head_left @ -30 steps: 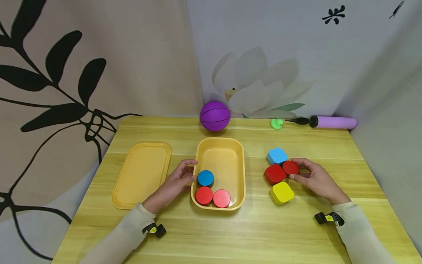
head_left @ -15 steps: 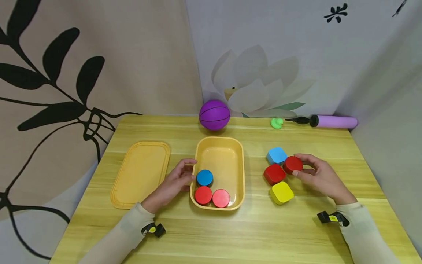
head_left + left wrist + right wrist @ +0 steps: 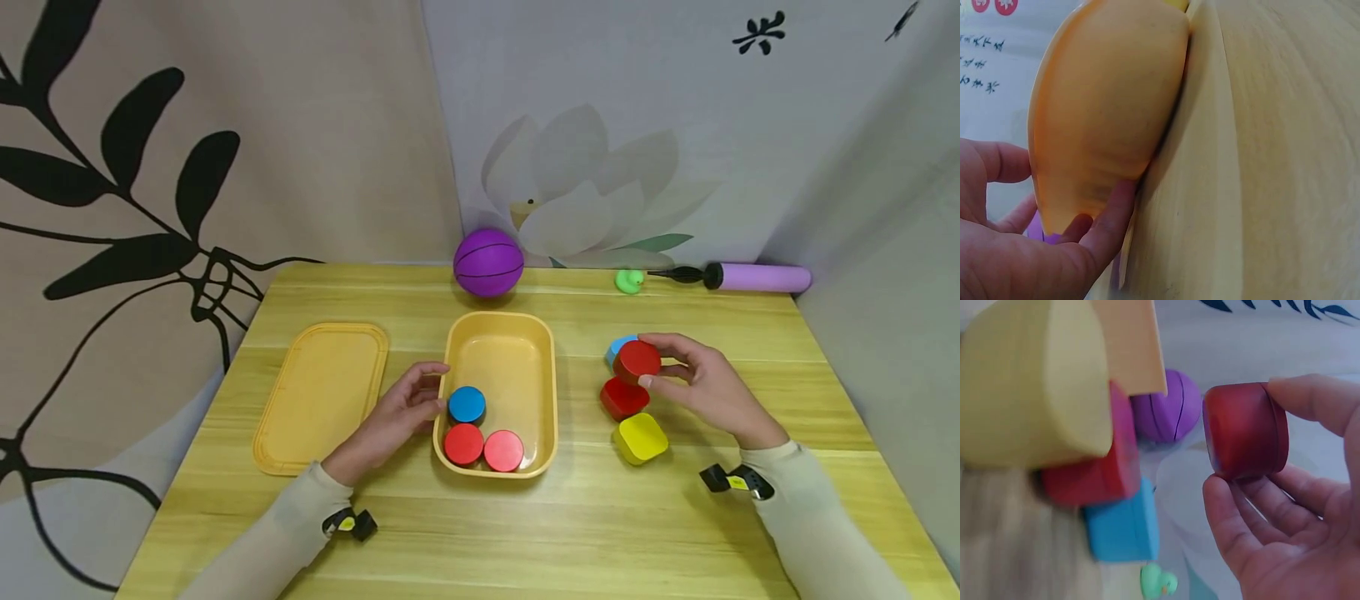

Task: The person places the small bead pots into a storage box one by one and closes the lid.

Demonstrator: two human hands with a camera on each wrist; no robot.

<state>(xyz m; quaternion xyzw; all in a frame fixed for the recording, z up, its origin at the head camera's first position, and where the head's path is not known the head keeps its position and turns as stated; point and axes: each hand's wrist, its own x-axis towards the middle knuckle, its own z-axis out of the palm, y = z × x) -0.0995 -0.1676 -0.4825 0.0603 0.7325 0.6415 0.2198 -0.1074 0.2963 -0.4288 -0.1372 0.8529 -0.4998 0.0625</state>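
My right hand (image 3: 701,387) pinches a round red container (image 3: 639,361) between thumb and fingers. In the right wrist view a seam runs round this red container (image 3: 1244,430). It is held up over a blue rounded-square container (image 3: 617,347), partly hiding it. A red rounded-square container (image 3: 624,399) and a yellow one (image 3: 642,438) stand just in front. My left hand (image 3: 393,421) holds the left side of a yellow tray (image 3: 556,392). In the left wrist view its thumb (image 3: 1119,203) presses the tray's outer wall (image 3: 1110,87). Inside lie a round blue container (image 3: 467,405) and two round red ones (image 3: 463,445).
A flat yellow lid (image 3: 322,398) lies left of the tray on the wooden table (image 3: 585,533). Along the back are a purple ball (image 3: 488,263), a small green duck (image 3: 628,282) and a purple hand pump (image 3: 757,277). Fabric with printed leaves (image 3: 142,125) hangs behind.
My right hand lifts the round red container from beside the others, first slightly right, then left over the blue one. The left hand and the tray stay in place.
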